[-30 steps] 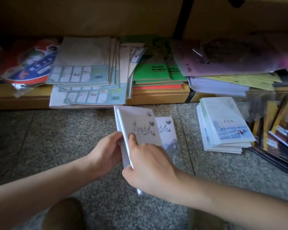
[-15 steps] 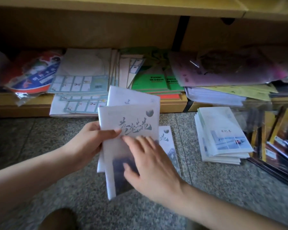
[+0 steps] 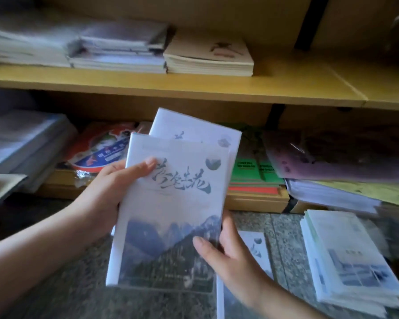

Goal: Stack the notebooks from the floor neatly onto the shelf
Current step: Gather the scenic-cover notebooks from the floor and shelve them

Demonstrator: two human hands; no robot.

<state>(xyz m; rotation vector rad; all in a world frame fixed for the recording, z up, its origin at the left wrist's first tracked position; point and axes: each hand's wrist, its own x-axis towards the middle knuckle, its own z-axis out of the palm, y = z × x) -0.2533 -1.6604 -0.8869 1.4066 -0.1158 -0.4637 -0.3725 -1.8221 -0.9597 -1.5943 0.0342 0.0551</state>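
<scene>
White paper notebooks with a grey mountain print and brushed calligraphy (image 3: 175, 203), held as a small bundle at centre frame. One second ago the bundle stood low over the speckled stone floor (image 3: 283, 226). It has since been raised and turned cover-up, and now sits in front of the lower compartment, below the yellow wooden shelf board (image 3: 194, 88) that has come into view across the upper half.

Left hand (image 3: 106, 189): grips the left edge, thumb pressed on the cover, remaining fingers hidden behind.

Right hand (image 3: 230, 259): grips the lower right corner, thumb on top, fingers behind the right edge.

The rear notebook is skewed, its corner jutting toward the upper right, so the bundle is not yet squared. One matching notebook (image 3: 256, 249) remains on the floor at lower right, beside a stack of light-covered notebooks (image 3: 346, 256).

Judgement: pickup is complete and carriage to the shelf has begun. The bare board right of the tan kraft stack (image 3: 207, 58) looks a likely destination once the edges are aligned.
</scene>
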